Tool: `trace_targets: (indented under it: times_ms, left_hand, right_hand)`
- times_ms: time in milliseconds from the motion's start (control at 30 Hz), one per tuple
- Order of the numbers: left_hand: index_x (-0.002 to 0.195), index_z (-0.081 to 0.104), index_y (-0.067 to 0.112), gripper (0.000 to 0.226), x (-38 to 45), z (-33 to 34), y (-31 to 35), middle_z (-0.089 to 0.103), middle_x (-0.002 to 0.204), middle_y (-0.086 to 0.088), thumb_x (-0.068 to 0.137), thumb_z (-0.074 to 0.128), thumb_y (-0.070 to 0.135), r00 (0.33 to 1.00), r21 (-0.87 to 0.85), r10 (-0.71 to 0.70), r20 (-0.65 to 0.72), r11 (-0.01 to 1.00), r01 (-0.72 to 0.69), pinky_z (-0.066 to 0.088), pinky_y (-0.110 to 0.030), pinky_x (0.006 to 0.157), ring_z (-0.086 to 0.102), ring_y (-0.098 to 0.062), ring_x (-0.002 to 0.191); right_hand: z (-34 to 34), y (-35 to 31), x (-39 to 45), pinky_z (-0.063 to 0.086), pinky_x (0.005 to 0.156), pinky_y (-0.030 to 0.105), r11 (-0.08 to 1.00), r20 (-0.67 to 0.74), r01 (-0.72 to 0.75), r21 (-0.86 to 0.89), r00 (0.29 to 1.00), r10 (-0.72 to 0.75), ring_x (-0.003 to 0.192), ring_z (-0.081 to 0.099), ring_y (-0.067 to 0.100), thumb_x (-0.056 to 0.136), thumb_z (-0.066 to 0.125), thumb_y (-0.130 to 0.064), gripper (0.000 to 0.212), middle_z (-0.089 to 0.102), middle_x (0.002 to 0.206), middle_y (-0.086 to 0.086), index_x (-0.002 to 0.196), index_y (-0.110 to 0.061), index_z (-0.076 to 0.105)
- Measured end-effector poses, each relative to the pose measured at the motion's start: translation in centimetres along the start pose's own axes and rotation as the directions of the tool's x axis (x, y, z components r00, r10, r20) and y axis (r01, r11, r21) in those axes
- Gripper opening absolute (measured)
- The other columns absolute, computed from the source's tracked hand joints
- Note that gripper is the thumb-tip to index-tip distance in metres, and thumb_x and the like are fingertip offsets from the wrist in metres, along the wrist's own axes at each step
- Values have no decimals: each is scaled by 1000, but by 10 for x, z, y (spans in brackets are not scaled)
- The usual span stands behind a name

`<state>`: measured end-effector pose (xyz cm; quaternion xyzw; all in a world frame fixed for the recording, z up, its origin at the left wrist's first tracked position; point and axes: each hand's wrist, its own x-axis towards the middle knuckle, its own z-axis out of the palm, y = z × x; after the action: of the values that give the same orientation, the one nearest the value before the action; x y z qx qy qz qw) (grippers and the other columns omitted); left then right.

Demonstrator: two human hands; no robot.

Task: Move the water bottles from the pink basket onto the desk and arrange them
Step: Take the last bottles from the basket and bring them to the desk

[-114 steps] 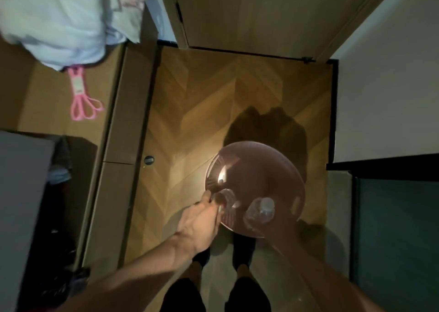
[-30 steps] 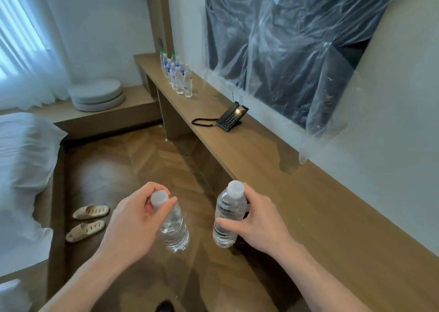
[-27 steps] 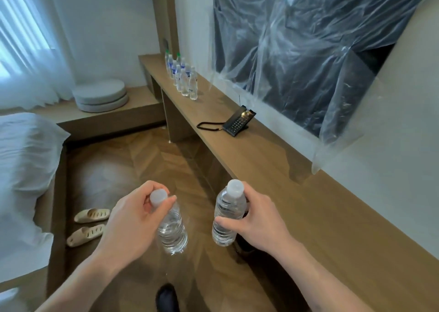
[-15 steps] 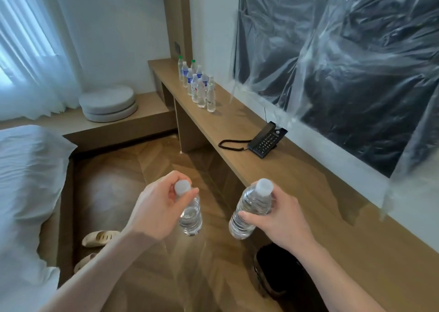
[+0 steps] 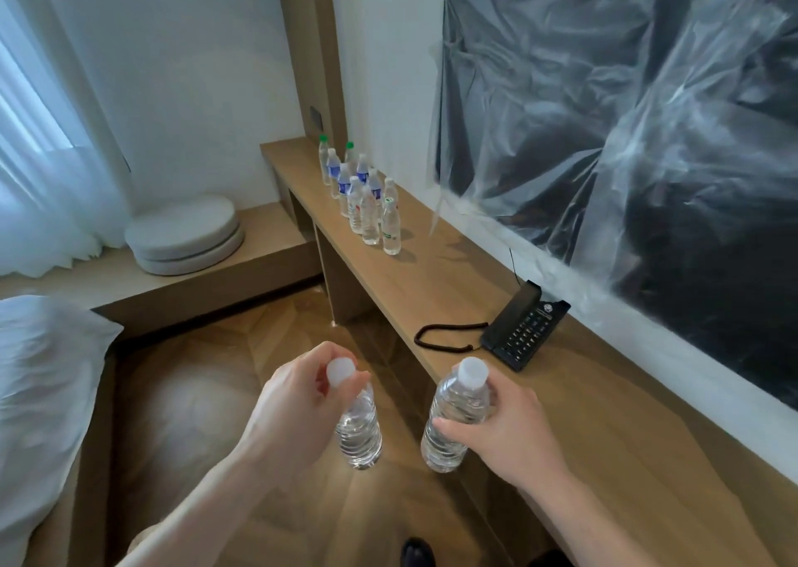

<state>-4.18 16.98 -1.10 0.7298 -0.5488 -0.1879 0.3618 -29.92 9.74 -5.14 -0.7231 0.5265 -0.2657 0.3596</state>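
Left hand [image 5: 298,411] is clenched on the left bottle [image 5: 358,430], fingertips pinching round the white cap, body hanging down over the floor, roughly upright. Right hand [image 5: 503,428] is wrapped round the shoulder and upper body of the right bottle [image 5: 453,420], cap free on top, long axis tilted slightly with the cap leaning right toward the tabletop [image 5: 604,415]. Both bottles are airborne, neither touching the tabletop; the right one sits just at its near edge, the left one is well apart from it, out over the floor. The pink basket isn't in view. Standing row of bottles [image 5: 367,195] is at the far end of the tabletop, up and slightly left of both grips, running in a double line away from camera; nearest one has a green-marked label. Black phone [image 5: 524,329] with coiled cord lies between the hands and that row, close to the wall side. Key relation: the drop zone is the open tabletop just nearer than the row's near end, far ahead of both hands, past the phone. Right hand is the nearer one to the tabletop, so my guess is it places first, left follows alongside. Judging by the row, most of the bottles are already across. Watch the cap pinch: a swinging bottle could clip the standing ones.
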Motion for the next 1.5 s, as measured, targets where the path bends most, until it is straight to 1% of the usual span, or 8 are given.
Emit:
trace_targets:
  times_ms: [133,300,533,600,767,1000,1200,1500]
  left_hand:
    - [92,65,39,14,69,6,-7,57,74,34,93,71,51,1000,51,-27,4,998,27,35,-15,55,53,-1,66]
    - [92,65,39,13,141,4,-22,63,78,21,93,72,50,997,25,-55,-54,998,56,42,-20,58,56,-8,66]
    - [91,65,38,10,234,0,-48,63,86,29,93,73,43,998,38,-55,-32,998,56,42,-8,65,57,4,82]
    - [93,64,39,9,264,-2,-61,63,81,22,94,71,45,999,65,-37,6,997,36,42,-8,64,57,6,84]
    - [103,61,44,13,346,-4,-101,61,88,23,97,62,56,990,112,35,135,992,-50,39,-13,65,57,2,88]
    - [117,57,45,22,462,0,-143,54,104,26,101,53,59,904,139,130,406,970,-202,38,-12,73,57,-1,88]
    - [125,57,37,27,544,41,-155,54,107,14,103,53,52,821,171,177,543,934,-314,42,-25,78,54,-9,90]
    - [124,53,36,26,630,122,-164,61,127,2,103,49,49,723,182,141,676,919,-349,54,-44,92,63,-25,110]
  right_hand:
    - [13,3,81,62,84,38,1000,57,3,-1,998,-3,90,71,-2,62,93,-54,54,74,101,-25,107,-42,66]
    - [20,-7,175,63,78,39,994,130,68,-80,990,-57,86,70,2,64,87,-63,54,73,97,-22,105,-41,61]
    - [37,-15,270,63,78,41,994,159,72,-84,986,-58,85,71,4,67,88,-56,52,72,96,-21,108,-42,59]
    - [48,-15,295,63,77,38,994,156,50,-99,987,-34,86,70,3,67,88,-56,51,71,96,-22,107,-44,59]
    - [79,-20,354,62,75,35,990,97,-53,-127,993,66,83,69,3,65,90,-56,53,71,95,-26,106,-49,58]
    - [131,-26,423,61,78,35,969,-84,-237,-68,969,231,84,68,3,62,94,-50,56,70,92,-29,105,-55,57]
    - [150,-20,465,52,66,24,947,-210,-319,-35,929,305,82,64,-5,67,98,-38,54,67,91,-35,103,-46,59]
    - [155,25,552,62,74,36,917,-281,-399,17,878,387,82,70,1,62,101,-29,62,72,87,-27,102,-51,59]
